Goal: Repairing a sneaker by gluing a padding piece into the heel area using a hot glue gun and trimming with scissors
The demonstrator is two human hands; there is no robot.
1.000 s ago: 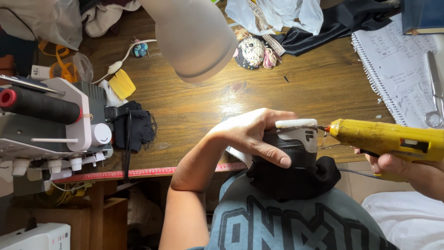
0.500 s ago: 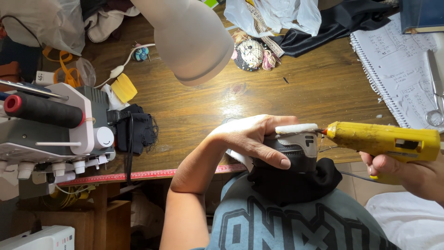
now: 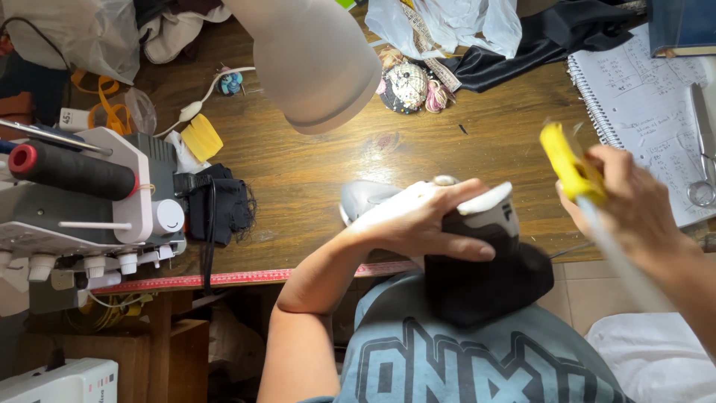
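My left hand (image 3: 421, 221) presses down on a black shoe with a white sole (image 3: 485, 257) held at the front edge of the wooden table (image 3: 313, 172), against my chest. My right hand (image 3: 634, 205) grips a yellow glue gun (image 3: 568, 163), blurred by motion, lifted to the right of the shoe with its body tilted up and away from the sole. The gun's pale cord (image 3: 619, 257) trails down past my forearm.
A grey lamp shade (image 3: 313, 60) hangs over the table's middle. A sewing machine (image 3: 82, 209) with a black thread cone stands at left. A spiral notebook (image 3: 641, 97) with scissors (image 3: 701, 149) lies at right. Pincushion (image 3: 406, 86) and black cloth (image 3: 537, 48) sit at the back.
My right hand has pulled the glue gun off the shoe's sole and swung it up and to the right. The left hand stays on the shoe.
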